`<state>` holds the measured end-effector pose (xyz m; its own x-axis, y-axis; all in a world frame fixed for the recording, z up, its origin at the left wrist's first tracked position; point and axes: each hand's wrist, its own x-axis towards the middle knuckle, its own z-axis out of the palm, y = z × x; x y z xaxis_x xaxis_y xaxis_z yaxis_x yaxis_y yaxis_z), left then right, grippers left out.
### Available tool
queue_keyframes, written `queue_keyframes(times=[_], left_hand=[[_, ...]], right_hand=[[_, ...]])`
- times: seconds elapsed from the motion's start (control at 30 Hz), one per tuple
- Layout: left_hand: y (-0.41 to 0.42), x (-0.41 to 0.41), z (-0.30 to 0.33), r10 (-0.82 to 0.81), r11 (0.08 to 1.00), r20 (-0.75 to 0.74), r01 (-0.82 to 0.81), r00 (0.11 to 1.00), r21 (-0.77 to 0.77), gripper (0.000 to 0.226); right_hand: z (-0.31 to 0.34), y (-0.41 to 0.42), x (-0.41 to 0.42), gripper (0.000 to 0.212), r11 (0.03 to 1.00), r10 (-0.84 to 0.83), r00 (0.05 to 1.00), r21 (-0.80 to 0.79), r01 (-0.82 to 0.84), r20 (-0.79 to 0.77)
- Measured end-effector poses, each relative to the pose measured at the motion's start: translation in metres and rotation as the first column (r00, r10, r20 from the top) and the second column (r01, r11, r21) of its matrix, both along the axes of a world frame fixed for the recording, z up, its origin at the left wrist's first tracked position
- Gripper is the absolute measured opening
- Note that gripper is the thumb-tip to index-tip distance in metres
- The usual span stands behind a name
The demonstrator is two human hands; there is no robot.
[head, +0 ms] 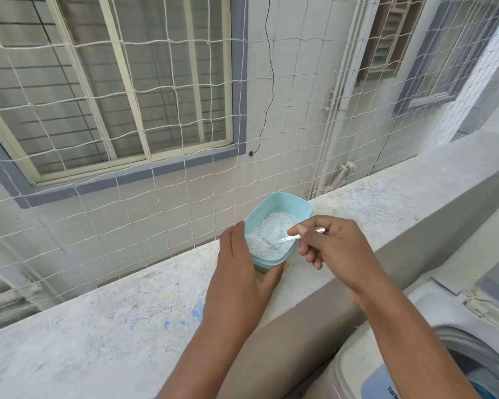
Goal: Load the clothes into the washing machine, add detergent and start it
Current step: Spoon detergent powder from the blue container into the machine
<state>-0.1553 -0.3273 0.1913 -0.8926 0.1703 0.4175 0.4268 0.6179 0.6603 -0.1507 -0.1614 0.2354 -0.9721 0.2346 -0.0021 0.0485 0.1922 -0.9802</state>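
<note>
Concrete balcony ledge (127, 312), netting (156, 125) behind it: detergent step in hand, scoop in progress.

Pale blue tub (280, 208) of white powder detergent (267, 236) sits on the ledge at frame centre, close against the netting. Left hand (239, 280), fingers together, cups the tub's near-left side, thumb under the front corner, steadying it. Right hand (333, 247) pinches a metal spoon (297, 236) between thumb and fingertips; the spoon bowl is dug into the powder. Whether it is loaded cannot be told. Washing machine (432, 341) lies at lower right of frame, lid up, drum opening partly in view; something blue shows inside at the bottom edge, likely clothes. Judgement: loading appears done, dosing under way. Next move calls for lifting the spoon level, carrying it right and down over the drum without spilling, and tipping it there; starting the machine remains.
</note>
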Motion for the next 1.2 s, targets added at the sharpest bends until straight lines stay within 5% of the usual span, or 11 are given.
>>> queue_keyframes(times=[0.13, 0.37, 0.7, 1.0, 1.2], left_hand=[[-0.001, 0.0, 0.0, 0.002, 1.0, -0.002, -0.002, 1.0, -0.008, 0.08], [-0.003, -0.001, -0.002, -0.001, 1.0, 0.021, 0.001, 1.0, 0.002, 0.083], [-0.003, -0.001, -0.002, -0.031, 0.999, 0.059, 0.029, 0.998, 0.023, 0.094], [-0.007, -0.006, 0.035, -0.01, 0.923, 0.116, -0.036, 0.993, 0.384, 0.091], [0.008, -0.002, 0.064, -0.215, 0.691, 0.129, 0.057, 0.968, 0.72, 0.084]], right_hand=[[-0.005, -0.004, 0.002, 0.019, 0.987, -0.019, 0.999, -0.158, 0.014, -0.032], [-0.014, -0.015, 0.007, 0.031, 0.976, -0.147, 0.985, -0.172, 0.131, -0.086], [-0.007, -0.016, 0.006, 0.028, 0.853, -0.192, 0.98, -0.485, 0.192, 0.05], [0.007, 0.005, 0.004, 0.027, 0.827, -0.234, 0.972, -0.519, 0.217, 0.035], [0.021, 0.027, 0.004, 0.027, 0.82, -0.27, 0.963, -0.518, 0.243, 0.024]])
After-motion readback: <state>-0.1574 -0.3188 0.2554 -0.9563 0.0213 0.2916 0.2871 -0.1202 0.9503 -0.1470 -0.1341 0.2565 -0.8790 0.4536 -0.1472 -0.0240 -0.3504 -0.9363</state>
